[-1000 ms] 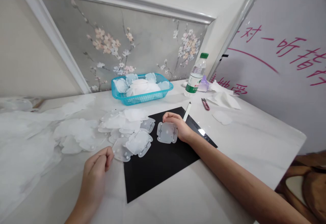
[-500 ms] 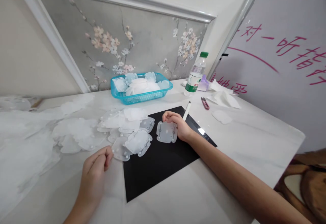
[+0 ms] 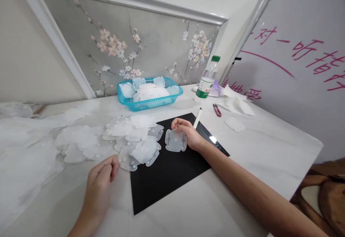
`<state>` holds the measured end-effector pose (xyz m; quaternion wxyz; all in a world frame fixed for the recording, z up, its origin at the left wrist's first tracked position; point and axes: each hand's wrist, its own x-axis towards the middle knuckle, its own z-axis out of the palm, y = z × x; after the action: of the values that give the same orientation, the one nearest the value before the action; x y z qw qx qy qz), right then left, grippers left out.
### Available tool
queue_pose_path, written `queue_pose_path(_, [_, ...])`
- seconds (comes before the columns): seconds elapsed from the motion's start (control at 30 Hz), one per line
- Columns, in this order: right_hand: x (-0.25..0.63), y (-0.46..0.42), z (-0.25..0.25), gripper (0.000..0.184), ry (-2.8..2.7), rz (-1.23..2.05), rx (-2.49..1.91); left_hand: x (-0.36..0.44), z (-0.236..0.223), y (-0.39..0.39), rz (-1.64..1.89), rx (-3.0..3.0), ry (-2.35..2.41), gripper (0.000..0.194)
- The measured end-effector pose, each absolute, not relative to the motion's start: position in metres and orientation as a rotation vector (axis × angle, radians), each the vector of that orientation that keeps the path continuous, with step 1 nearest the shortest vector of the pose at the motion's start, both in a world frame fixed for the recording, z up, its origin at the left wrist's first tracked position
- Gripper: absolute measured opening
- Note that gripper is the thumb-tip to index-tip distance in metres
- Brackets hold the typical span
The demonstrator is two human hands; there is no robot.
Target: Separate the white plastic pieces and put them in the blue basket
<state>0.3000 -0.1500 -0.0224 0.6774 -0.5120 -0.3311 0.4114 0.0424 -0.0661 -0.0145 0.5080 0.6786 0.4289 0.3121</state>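
Note:
My right hand (image 3: 190, 133) is closed over the black sheet (image 3: 164, 183), with a thin translucent square piece (image 3: 175, 142) pinched at its upper edge. The piece has scalloped edges and small dots. A white pen (image 3: 197, 117) with a dark tip sticks up from behind the same hand, apparently tucked in it. My left hand (image 3: 104, 170) is curled into a loose fist at the left, and nothing shows in its fingers. Just beside its knuckles lies a translucent piece (image 3: 128, 157), overlapped by another piece (image 3: 147, 150) on the sheet's left part.
Loose translucent pieces (image 3: 81, 142) spread in heaps across the left of the white table (image 3: 256, 154). Behind stands a blue basket (image 3: 151, 105) holding more pieces. A water bottle (image 3: 206, 80), red thread snips (image 3: 217, 110), crumpled tissues (image 3: 237, 104) and a single piece (image 3: 234, 124) are farther right.
The right hand and its piece have shifted very slightly left. The left hand and the heaps look unchanged.

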Motion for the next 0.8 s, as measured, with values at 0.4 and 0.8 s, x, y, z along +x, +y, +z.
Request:
queue_pose_path(0.4, [0.2981,-0.15,-0.0209,0.011,-0.709,0.936,-1.115,0.0414,-0.0141,-0.0656,0.76,1.649,1.018,0.022])
queue_pose_path(0.8, [0.297,-0.1508,-0.0172,0.012,-0.684,0.96,-1.126,0.0409,-0.0153,-0.0657,0.748,1.639,1.012,0.022])
